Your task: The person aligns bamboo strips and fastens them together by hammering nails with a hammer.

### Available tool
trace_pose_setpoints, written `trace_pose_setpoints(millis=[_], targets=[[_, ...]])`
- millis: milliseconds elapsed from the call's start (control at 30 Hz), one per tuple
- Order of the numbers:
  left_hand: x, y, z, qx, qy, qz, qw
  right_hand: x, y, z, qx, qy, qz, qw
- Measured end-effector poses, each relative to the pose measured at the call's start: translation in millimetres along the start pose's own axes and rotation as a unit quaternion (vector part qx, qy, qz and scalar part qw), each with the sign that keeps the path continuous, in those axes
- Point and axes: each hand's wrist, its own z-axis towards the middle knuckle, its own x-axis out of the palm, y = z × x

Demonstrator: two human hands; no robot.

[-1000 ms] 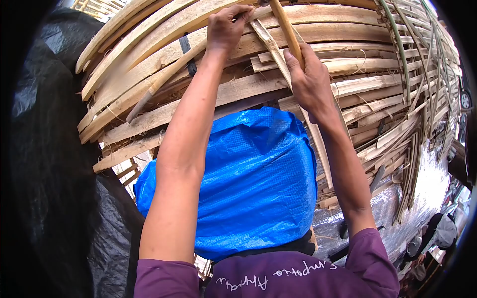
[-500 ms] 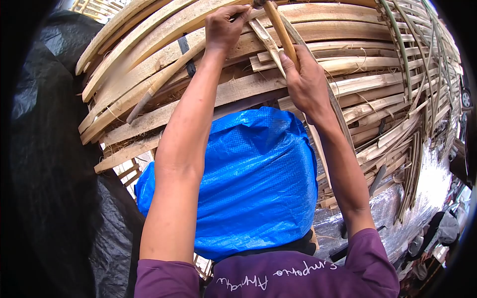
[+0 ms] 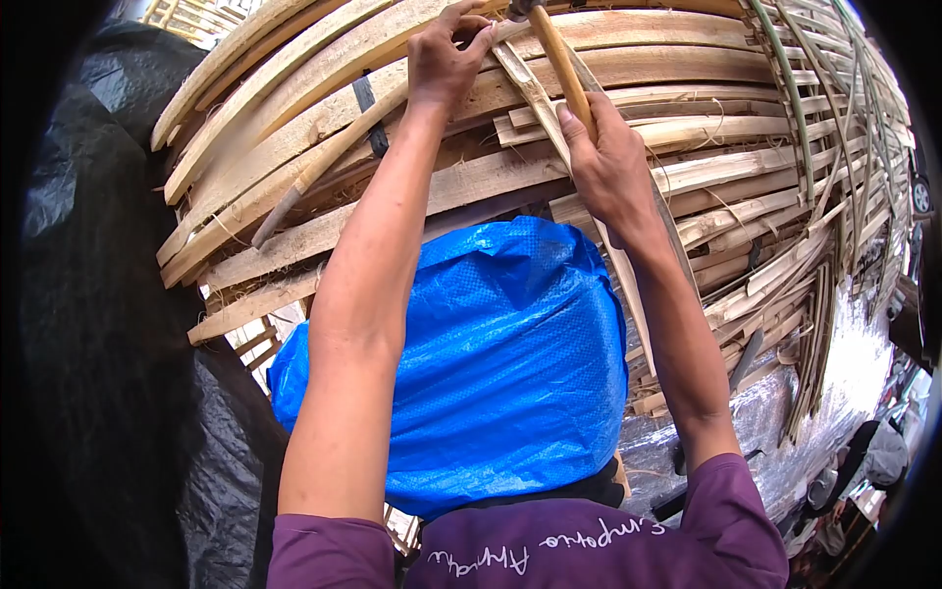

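My right hand (image 3: 610,157) is closed round the wooden handle of a hammer (image 3: 561,61), whose dark head is partly cut off at the top edge. To the left of the hammer head, my left hand (image 3: 448,51) is pinched, thumb and forefinger together, over the wooden slats; what it holds, if anything, is too small to make out. A split strip of wood (image 3: 530,90) runs down between the hands and passes beside my right wrist. Long pale slats (image 3: 667,65) lie under both hands.
Blue tarpaulin (image 3: 500,363) covers my lap area. A second wooden-handled tool (image 3: 329,162) lies across slats beside my left forearm. Black sheeting (image 3: 108,324) hangs at the left. Thin strips (image 3: 814,344) and shiny silver sheeting (image 3: 854,344) are at the right.
The hammer has shifted slightly while staying in my right hand. A long strip beside my right forearm has swung outward since the earliest frame. My left fingers have lifted and spread slightly above the pinch.
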Motion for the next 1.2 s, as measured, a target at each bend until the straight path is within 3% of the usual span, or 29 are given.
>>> trace_pose_setpoints(millis=[400, 600, 1200], targets=[[-1, -19, -2, 0.015, -0.03, 0.021, 0.999, 15, -3, 9, -0.035, 0.028, -0.024, 0.999], [-2, -21, -3, 0.014, -0.015, 0.034, 0.999, 8, 13, 12, -0.111, -0.039, -0.002, 0.993], [-4, -23, -2, 0.024, -0.026, 0.054, 0.998, 5, 20, 12, -0.054, -0.002, -0.05, 0.997]])
